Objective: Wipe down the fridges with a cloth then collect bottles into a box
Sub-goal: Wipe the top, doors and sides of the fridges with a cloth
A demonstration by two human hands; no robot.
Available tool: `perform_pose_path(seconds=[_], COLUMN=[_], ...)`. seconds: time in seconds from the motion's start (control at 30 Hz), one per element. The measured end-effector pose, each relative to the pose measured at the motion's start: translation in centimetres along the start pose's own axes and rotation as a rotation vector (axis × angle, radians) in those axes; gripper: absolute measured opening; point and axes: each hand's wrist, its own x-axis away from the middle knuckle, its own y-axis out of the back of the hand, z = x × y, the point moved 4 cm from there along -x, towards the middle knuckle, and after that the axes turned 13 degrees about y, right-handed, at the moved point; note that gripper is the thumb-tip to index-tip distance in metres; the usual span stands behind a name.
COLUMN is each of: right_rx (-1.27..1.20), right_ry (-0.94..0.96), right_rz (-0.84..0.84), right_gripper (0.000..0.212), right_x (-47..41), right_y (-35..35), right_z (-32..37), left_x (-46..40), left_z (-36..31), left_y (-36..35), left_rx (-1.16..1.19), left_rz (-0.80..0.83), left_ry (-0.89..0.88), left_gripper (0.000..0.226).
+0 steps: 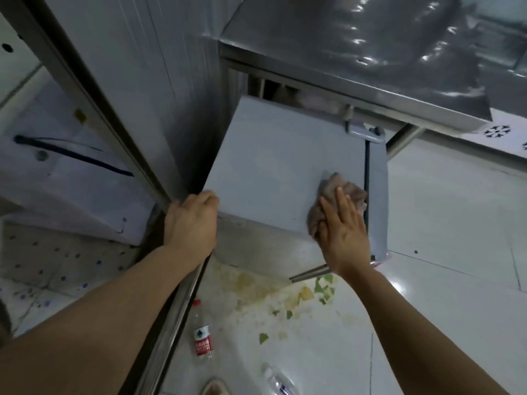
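I am standing on a glossy white tiled floor (445,229), looking down at a small white fridge (273,166) tucked half under a steel table (356,89) whose top is draped in shiny, wrinkled plastic. The fridge top is smooth, flat and square-cornered, with a grey hinge (366,134) at its far right corner. My right hand (342,232) is lying flat, fingers straight and spread, pressing a crumpled pinkish-brown cloth (342,189) against the fridge top near its right edge. My left hand (192,220) is curling its fingers over the near left corner of the fridge, gripping it. Yellow and green scraps (308,295) are lying scattered on the tiles just below the fridge. A clear plastic bottle (203,334) with a red cap and red label is lying on the floor between my forearms, and a second clear bottle (278,379) is lying nearer the bottom edge.
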Motion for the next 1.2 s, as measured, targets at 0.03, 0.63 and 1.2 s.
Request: perform_pose_path(seconds=[0.03, 0.63, 1.2], right_rx=[0.023, -0.040, -0.105], right_ry=[-0.082, 0.290, 0.304], right_rz=[-0.015, -0.194, -0.591], right_gripper=[0.061, 0.054, 0.030], right_x=[1.3, -0.8, -7.3], right_y=[0.4, -3.4, -8.0], right_z=[-1.5, 6.8, 19.3], left_x=[-0.1, 0.7, 0.0], left_z=[0.0, 1.8, 6.8], left_y=[-0.1, -1.1, -3.0], left_rx=[0.009, 0.129, 0.674], left_rz=[-0.004, -0.176, -0.230], left_ry=[0.002, -0.037, -0.048], left_gripper=[0.034, 0.040, 0.070])
